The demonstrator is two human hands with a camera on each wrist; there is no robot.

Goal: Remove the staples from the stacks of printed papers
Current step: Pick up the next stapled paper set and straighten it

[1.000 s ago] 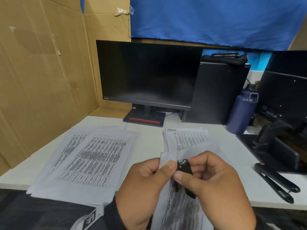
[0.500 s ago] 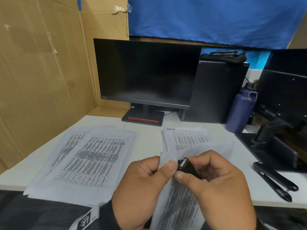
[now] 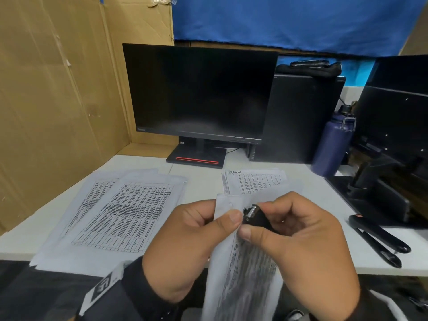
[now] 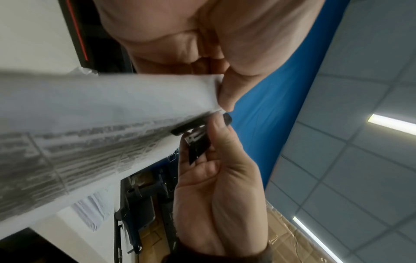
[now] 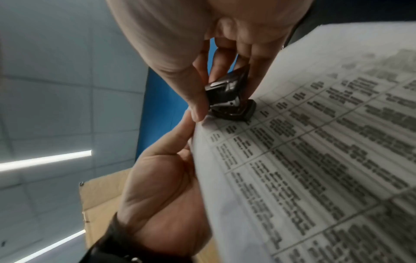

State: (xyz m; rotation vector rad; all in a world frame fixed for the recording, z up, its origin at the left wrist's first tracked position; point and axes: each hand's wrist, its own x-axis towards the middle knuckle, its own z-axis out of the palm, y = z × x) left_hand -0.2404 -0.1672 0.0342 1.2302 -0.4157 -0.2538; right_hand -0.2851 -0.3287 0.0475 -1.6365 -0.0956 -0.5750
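Left hand [image 3: 185, 246] pinches the paper stack [image 3: 243, 274] corner; right hand [image 3: 301, 239] grip squeezes the staple remover [image 3: 253, 216] there.

Dark monitor [image 3: 199, 91], blue bottle [image 3: 332, 144] and stapler [image 3: 379, 239] on desk [image 3: 324, 205].

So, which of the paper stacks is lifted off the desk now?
The stack in both hands, pinched at its top corner beside the staple remover; the other stacks lie flat on the desk.

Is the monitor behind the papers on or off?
It looks off: the monitor has a uniformly black screen with only faint reflections. The red strip on its base could be trim or a light; I cannot tell.
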